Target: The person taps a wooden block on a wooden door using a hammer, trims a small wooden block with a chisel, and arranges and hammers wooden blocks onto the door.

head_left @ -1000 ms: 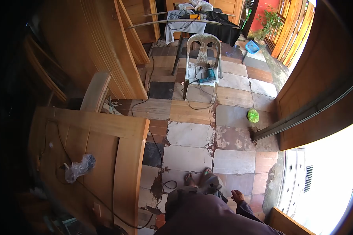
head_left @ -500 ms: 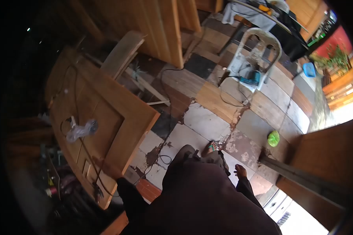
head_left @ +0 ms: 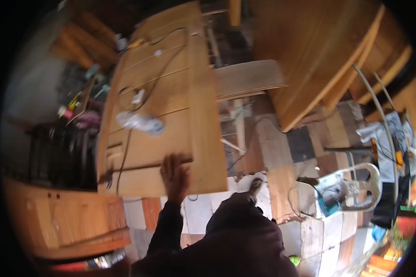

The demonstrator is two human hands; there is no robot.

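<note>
My left hand [head_left: 174, 177] reaches over a wooden door panel [head_left: 203, 138] lying flat, near its close edge. Its fingers are stretched out and a little blurred, lying across the dark handle of what looks like a hammer [head_left: 143, 165]. The tool's head rests at the panel's left corner. Farther up the panel are a crumpled clear plastic bag [head_left: 141, 123] and a small white item [head_left: 137, 96]. A dark cord [head_left: 126, 159] runs along the panel past the tool. My right hand is out of view.
A board [head_left: 249, 78] juts out beside the panel. Large wooden panels [head_left: 309, 55] lean at the back right. A white plastic chair [head_left: 374, 177] carries a teal power tool [head_left: 327, 206]. At left stands a wooden cabinet [head_left: 74, 217]. Cords trail over the patchwork floor [head_left: 282, 184].
My view has swung left, so the panel now sits nearer the middle and the chair lower right. My left hand now reaches farther over the panel; my right hand has left view.
</note>
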